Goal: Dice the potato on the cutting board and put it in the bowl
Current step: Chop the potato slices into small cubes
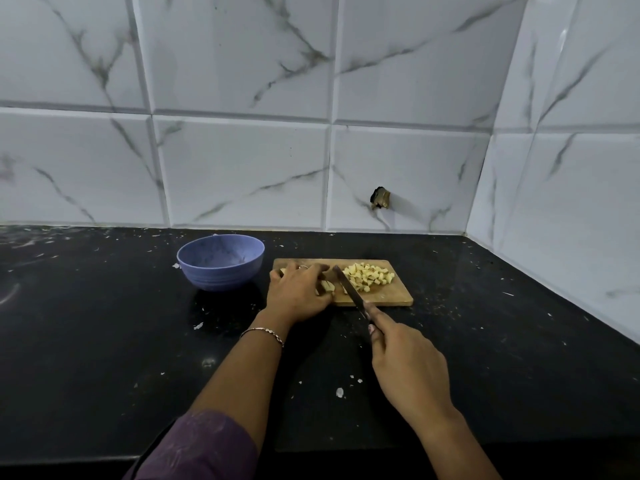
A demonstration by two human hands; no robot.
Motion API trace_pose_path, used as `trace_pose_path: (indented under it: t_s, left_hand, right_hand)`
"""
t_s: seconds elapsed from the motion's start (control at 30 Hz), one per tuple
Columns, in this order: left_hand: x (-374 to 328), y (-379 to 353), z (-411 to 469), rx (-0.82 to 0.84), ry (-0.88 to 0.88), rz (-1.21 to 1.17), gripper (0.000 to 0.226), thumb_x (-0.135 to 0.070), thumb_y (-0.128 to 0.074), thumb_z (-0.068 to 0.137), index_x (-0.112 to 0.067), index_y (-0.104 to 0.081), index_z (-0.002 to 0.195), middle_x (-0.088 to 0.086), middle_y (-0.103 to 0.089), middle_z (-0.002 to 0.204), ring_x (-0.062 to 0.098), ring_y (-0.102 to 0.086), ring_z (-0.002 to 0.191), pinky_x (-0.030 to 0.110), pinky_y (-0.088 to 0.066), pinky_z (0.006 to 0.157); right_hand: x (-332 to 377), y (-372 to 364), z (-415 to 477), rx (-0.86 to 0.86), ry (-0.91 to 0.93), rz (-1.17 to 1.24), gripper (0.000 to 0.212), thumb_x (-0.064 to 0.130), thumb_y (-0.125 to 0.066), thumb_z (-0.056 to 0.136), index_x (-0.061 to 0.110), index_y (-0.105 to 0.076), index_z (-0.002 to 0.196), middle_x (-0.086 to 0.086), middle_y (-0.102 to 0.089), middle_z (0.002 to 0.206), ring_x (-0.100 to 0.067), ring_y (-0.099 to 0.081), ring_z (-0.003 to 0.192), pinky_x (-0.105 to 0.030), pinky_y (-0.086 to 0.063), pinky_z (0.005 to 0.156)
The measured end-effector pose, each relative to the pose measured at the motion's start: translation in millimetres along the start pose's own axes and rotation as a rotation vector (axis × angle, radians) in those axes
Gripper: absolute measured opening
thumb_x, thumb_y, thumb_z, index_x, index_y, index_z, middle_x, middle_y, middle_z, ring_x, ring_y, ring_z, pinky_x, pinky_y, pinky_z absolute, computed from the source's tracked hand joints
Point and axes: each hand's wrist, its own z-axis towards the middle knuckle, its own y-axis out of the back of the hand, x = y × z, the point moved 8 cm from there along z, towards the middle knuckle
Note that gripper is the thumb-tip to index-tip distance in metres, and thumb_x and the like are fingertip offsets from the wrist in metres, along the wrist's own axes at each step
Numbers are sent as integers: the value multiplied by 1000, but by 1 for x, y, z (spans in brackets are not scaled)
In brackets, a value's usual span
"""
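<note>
The left hand (298, 294), grip curled, pins uncut pale potato strips (327, 286) on the rectangular wooden cutting board (391, 299), just left of the dark knife (349, 289) clenched in the right hand (405, 362); the round blue bowl (221, 261) stands further left.

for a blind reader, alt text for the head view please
A left hand steadies a potato piece on a cutting board while the right hand holds a knife beside it. Diced potato is piled on the board; a blue bowl stands nearby.
</note>
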Motion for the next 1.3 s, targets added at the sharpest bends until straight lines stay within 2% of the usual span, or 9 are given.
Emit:
trace_pose_path:
  t_s: [0.23, 0.53, 0.67, 0.87, 1.1, 1.3]
  left_hand:
    - [3, 13, -1, -81, 39, 67, 57, -56, -54, 87, -29, -48, 136, 3, -52, 139, 26, -34, 136, 49, -20, 108]
    - [-9, 9, 0, -118, 27, 186, 47, -64, -50, 88, -27, -64, 114, 5, -48, 136, 26, -35, 130, 50, -22, 105]
    - [-13, 10, 0, -129, 23, 155, 31, -50, -51, 94, -30, -65, 115, 3, -51, 133, 25, -36, 130, 50, -21, 106]
    - [-11, 12, 0, -116, 36, 104, 25, -42, -53, 95, -33, -65, 115, 1, -53, 131, 24, -36, 131, 50, -19, 107]
    - [-11, 11, 0, -112, 23, 56, 25, -39, -53, 97, -37, -65, 118, -2, -56, 130, 23, -37, 131, 51, -19, 106]
    - [-11, 10, 1, -116, 24, 75, 28, -38, -52, 97, -34, -64, 121, 0, -55, 131, 23, -37, 132, 52, -17, 108]
  right_hand:
    - [-4, -2, 1, -13, -24, -24, 47, 40, -32, 107, 48, -22, 151, 15, -52, 85, 0, -50, 71, -16, -32, 53]
    - [-5, -4, 2, 12, -42, -17, 47, 40, -32, 107, 47, -20, 152, 15, -51, 85, 0, -49, 69, -16, -31, 52]
    - [-5, -4, 3, 17, -31, 6, 47, 39, -33, 107, 47, -21, 152, 15, -52, 85, 1, -50, 70, -17, -31, 53]
    - [-4, -6, 4, 23, -9, -11, 48, 40, -33, 107, 48, -19, 152, 15, -54, 93, -1, -50, 75, -15, -33, 55]
    - [-2, -8, 6, 20, 28, -19, 47, 40, -32, 107, 48, -21, 152, 14, -58, 97, -2, -53, 78, -16, -38, 60]
    - [5, -12, 8, 50, 83, -112, 51, 35, -34, 107, 44, -16, 155, 11, -55, 95, -4, -53, 77, -21, -44, 65]
